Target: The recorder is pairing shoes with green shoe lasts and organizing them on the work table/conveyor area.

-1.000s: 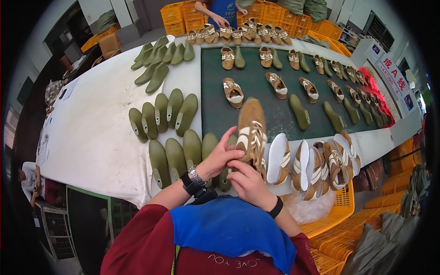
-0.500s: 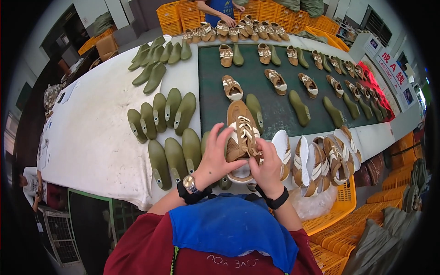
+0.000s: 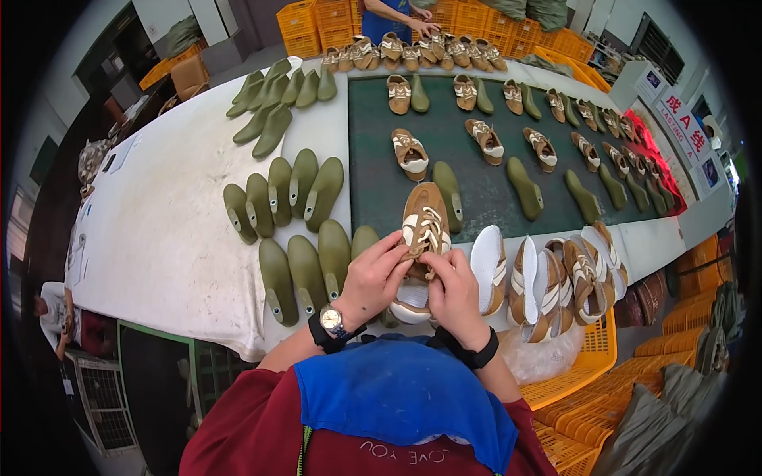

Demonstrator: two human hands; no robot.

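In front of me is a brown and white sneaker (image 3: 425, 208), toe pointing away, heel toward me. My left hand (image 3: 371, 279) is closed on its left side by the laces. My right hand (image 3: 456, 292) pinches at the right side near the lower laces and tongue. The pale inside of the heel shows between my wrists. Just left of my left hand stand several olive-green shoe lasts (image 3: 305, 272). To the right of my right hand, more brown and white sneakers (image 3: 583, 274) lean in a row, with white insoles (image 3: 486, 258) among them.
A dark green belt (image 3: 492, 194) carries sneakers paired with lasts. More lasts (image 3: 305, 186) stand on the white table (image 3: 167, 230). At the lower right is an orange basket (image 3: 591, 349) with clear plastic. Across the table, a co-worker's hand (image 3: 425, 28) touches piled sneakers.
My fingers have drawn closer together over the laces, and the sneaker's toe sits slightly lower and farther right. The co-worker's hands have shifted right over the piled sneakers.
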